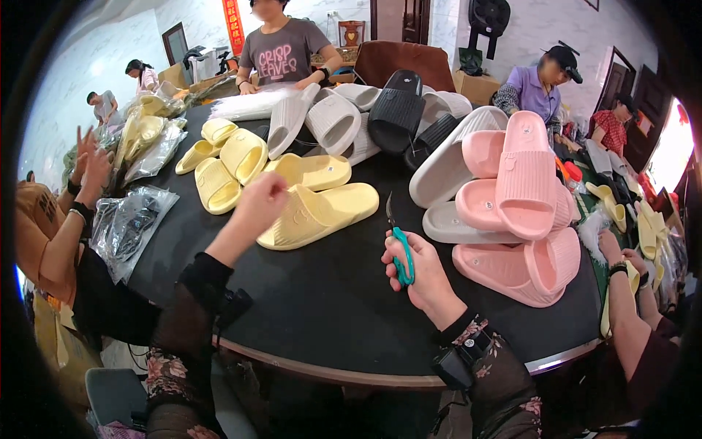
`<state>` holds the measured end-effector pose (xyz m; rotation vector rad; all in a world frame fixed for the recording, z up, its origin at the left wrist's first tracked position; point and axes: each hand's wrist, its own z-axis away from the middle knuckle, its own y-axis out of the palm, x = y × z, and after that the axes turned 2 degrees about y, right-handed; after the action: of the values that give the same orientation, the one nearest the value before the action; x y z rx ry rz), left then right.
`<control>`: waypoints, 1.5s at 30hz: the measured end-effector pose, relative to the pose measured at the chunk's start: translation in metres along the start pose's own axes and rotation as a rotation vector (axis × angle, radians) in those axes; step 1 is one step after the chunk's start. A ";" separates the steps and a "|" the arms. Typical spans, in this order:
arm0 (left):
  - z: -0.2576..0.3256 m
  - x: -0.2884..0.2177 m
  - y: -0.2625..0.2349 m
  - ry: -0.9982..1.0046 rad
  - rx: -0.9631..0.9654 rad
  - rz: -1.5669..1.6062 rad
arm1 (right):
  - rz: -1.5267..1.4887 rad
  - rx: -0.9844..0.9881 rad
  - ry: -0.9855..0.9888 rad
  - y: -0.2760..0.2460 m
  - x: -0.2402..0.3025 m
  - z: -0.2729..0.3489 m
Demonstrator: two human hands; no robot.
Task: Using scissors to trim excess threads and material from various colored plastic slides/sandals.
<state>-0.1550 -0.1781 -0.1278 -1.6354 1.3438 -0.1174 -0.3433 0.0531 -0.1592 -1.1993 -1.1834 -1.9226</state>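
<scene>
My right hand (425,272) is wrapped round small scissors (403,256) with teal handles, whose narrow dark blades point up and away from me. My left hand (265,199) is closed with its fingers drawn together, over the heel side of a yellow slipper (333,212). Whether anything is pinched in it I cannot make out. Another yellow slipper (311,170) lies just behind, and several smaller yellow slippers (217,186) are grouped to the left. On the right, pink slippers (526,186) are stacked beside and partly on grey ones (447,172).
Black slippers (396,110) and light grey slippers (334,121) are heaped at the back of the dark table (329,314). Clear plastic bags (131,223) lie at the left edge. Several people work around the table, one standing opposite and one close on each side.
</scene>
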 end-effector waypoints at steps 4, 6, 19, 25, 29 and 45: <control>0.003 0.066 -0.016 -0.039 -0.051 -0.095 | 0.010 0.015 -0.002 0.002 0.002 0.001; 0.004 0.080 -0.016 -0.133 0.018 -0.180 | 0.013 0.017 -0.009 0.000 0.004 0.004; 0.006 0.049 -0.018 -0.626 0.090 0.609 | 0.023 0.033 -0.009 0.003 0.001 0.002; 0.019 0.004 -0.023 -0.678 0.232 0.751 | 0.078 0.024 -0.062 0.005 0.002 0.004; 0.031 -0.023 -0.024 -0.682 0.379 0.900 | 0.043 0.056 -0.078 0.005 0.000 0.002; 0.045 -0.043 -0.028 -0.602 0.496 0.757 | 0.017 -0.006 -0.168 0.004 -0.001 0.000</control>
<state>-0.1252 -0.1193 -0.1108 -0.6010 1.2316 0.4298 -0.3398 0.0518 -0.1585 -1.3920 -1.2486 -1.8428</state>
